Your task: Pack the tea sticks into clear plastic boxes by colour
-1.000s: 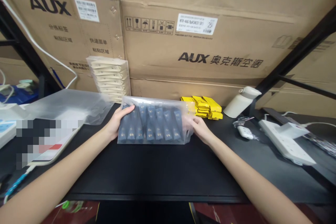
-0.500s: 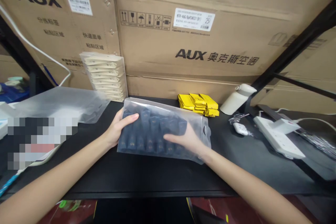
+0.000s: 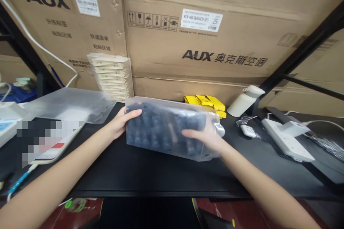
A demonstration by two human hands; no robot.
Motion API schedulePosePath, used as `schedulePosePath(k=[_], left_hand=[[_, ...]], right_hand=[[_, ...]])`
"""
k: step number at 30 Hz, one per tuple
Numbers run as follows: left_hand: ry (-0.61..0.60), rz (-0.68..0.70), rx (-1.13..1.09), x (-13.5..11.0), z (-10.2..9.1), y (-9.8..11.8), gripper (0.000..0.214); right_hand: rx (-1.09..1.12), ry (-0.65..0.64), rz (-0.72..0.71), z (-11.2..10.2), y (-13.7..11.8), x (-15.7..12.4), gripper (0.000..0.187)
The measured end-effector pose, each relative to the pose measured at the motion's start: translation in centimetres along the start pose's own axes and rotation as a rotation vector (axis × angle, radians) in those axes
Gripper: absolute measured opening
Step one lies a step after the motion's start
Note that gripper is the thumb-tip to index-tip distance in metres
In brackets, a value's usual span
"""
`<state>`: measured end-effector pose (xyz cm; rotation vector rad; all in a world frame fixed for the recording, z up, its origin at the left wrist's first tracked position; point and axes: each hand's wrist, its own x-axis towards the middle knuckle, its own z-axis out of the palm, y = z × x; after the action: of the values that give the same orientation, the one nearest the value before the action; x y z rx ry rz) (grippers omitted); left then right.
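Note:
A clear plastic bag (image 3: 163,125) packed with several dark blue sachets is held just above the black table (image 3: 150,175). My left hand (image 3: 122,123) grips the bag's left end, thumb on top and fingers closed round it. My right hand (image 3: 205,137) lies on the bag's front right part, fingers pressed against the plastic and holding it. The bag is blurred by motion and tilts down to the right.
Behind the bag lie yellow sachets (image 3: 208,103) and a stack of cream sachets in a clear bag (image 3: 113,77) against large cardboard boxes (image 3: 215,43). An empty clear bag (image 3: 67,103) lies left. A white bottle (image 3: 243,102), a small white remote (image 3: 248,130) and a power strip (image 3: 287,139) sit right.
The right hand moved from the bag's right end onto its front face. The bag has been lifted and shifted slightly right, now covering part of the yellow sachets.

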<state>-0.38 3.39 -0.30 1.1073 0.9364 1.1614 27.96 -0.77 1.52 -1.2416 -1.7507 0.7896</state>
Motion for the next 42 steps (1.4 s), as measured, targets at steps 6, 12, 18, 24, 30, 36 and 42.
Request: schedulePosePath(k=[6, 12, 18, 24, 30, 36, 42], left_hand=[[0.23, -0.014, -0.286, 1.3, -1.1, 0.8, 0.029], [0.376, 0.182, -0.559, 2.1, -2.2, 2.1, 0.021], [0.364, 0.162, -0.594, 1.9, -2.1, 2.3, 0.019], [0.379, 0.126, -0.591, 1.9, -2.1, 2.2, 0.011], [0.374, 0.141, -0.606, 1.9, -1.8, 2.3, 0.015], [0.369, 0.157, -0.532, 1.9, -1.7, 2.3, 0.028], [0.374, 0.096, -0.454, 1.9, -2.0, 2.3, 0.026]], right_hand=[[0.221, 0.158, 0.108, -5.4, -2.5, 1.4, 0.052], [-0.325, -0.088, 0.035, -7.8, -2.2, 3.3, 0.066], [-0.7, -0.462, 0.148, -0.7, 0.0, 3.8, 0.104], [-0.566, -0.46, 0.129, -1.4, 0.7, 3.1, 0.113], [-0.557, -0.41, -0.216, -5.5, 1.0, -0.5, 0.124], [-0.572, -0.349, -0.332, -4.7, 4.3, -4.1, 0.118], [-0.481, -0.223, -0.097, -2.5, 3.7, -2.8, 0.112]])
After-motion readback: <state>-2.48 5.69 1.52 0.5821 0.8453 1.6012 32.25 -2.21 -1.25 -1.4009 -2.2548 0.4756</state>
